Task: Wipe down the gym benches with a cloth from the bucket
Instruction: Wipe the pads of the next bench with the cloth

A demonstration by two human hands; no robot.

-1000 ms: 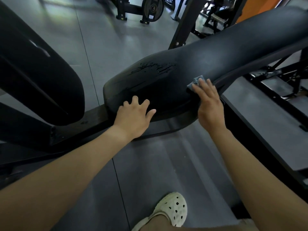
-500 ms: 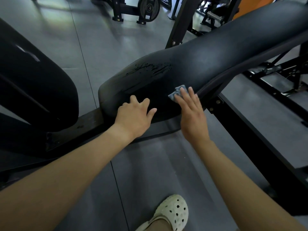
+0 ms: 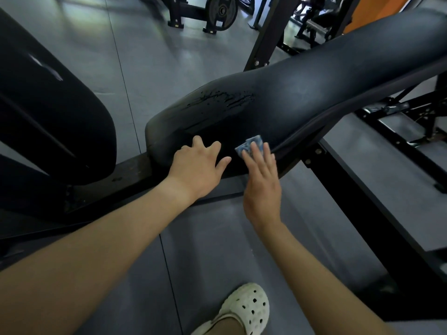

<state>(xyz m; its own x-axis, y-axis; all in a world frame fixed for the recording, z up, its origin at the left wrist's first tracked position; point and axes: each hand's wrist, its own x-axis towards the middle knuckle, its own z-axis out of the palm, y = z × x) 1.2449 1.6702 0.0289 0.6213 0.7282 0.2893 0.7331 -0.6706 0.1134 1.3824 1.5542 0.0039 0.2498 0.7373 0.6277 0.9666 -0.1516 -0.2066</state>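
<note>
A long black bench pad (image 3: 314,93) runs from the upper right down to a rounded near end at the middle of the view. Its skin is matte and dusty-looking higher up, darker towards the near end, with a patch of wet streaks (image 3: 225,99) across the top. The blue cloth (image 3: 250,145) lies against the pad's near side edge, just beside the piping. The right hand (image 3: 262,187) presses it there with its fingers (image 3: 256,153) straight and close together. The left hand (image 3: 197,169) rests on the pad's near end, just beside the cloth, fingers spread and relaxed, clasping nothing.

A second black pad (image 3: 48,117) fills the left side, and a black steel frame (image 3: 362,201) passes under the bench. The floor (image 3: 145,56) is grey rubber tile with thin seams and a dull shine. A white perforated clog (image 3: 246,308) stands on it at the bottom edge. Far back stand a rack with a weight plate (image 3: 222,10) and an orange wall (image 3: 377,10).
</note>
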